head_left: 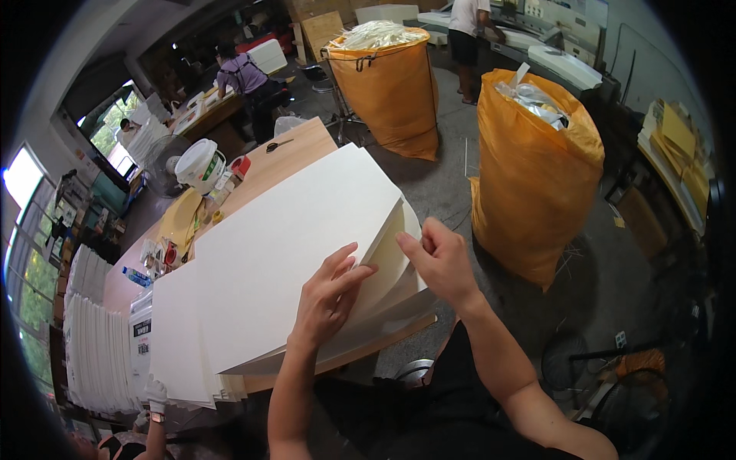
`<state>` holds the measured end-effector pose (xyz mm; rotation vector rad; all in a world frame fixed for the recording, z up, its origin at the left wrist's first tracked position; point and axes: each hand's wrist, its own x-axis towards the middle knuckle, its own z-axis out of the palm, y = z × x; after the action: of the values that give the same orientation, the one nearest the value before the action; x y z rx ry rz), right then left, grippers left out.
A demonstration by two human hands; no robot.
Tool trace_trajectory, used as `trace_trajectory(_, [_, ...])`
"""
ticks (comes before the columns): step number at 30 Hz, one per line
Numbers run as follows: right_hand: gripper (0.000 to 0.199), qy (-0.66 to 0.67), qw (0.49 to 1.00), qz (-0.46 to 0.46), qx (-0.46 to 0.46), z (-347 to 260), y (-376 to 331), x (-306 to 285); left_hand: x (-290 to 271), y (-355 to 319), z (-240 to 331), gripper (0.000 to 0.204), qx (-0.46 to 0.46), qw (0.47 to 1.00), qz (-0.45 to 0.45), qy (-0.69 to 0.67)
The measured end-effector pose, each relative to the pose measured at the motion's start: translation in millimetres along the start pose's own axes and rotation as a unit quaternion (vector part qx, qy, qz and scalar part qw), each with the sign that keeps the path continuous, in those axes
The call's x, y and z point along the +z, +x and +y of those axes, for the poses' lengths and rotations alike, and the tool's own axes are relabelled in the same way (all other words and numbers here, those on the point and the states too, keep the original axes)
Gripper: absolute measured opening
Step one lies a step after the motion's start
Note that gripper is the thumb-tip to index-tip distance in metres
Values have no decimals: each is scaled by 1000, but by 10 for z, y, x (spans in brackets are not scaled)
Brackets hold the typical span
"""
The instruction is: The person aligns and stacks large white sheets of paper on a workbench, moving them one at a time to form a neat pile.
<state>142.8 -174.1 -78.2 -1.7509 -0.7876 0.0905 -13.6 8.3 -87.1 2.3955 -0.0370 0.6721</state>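
White sheets (291, 222) before you on the table (307, 139)
Your right hand (445, 261) pinches their curled edge; your left hand (330, 295) is just beside, fingers half bent.

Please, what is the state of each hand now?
Left hand: partly open over the white sheets; contact unclear.
Right hand: closed, apparently pinching a curled sheet.

Both bare forearms (502, 353) are stretched forward, the left hand (328, 299) being held with fingers loosely spread and bent, the right hand (445, 262) with thumb extended and fingers curled.

Grey floor (454, 184), bright left-hand windows (24, 184), pale wall (658, 65)
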Motion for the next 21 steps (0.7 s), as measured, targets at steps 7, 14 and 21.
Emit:
trace_trajectory(7, [33,388,907,-70,149,11,76,-70,-24,38,40,51,28,1000,-3,-11])
trace_trajectory(14, [36,337,927,-104,132,-1,109,-141,-27,53,11,49,-6,998,-8,-57])
trace_trajectory(21, [45,277,949,-111,102,39,64,-159,-17,5,-25,44,15,999,-15,-26])
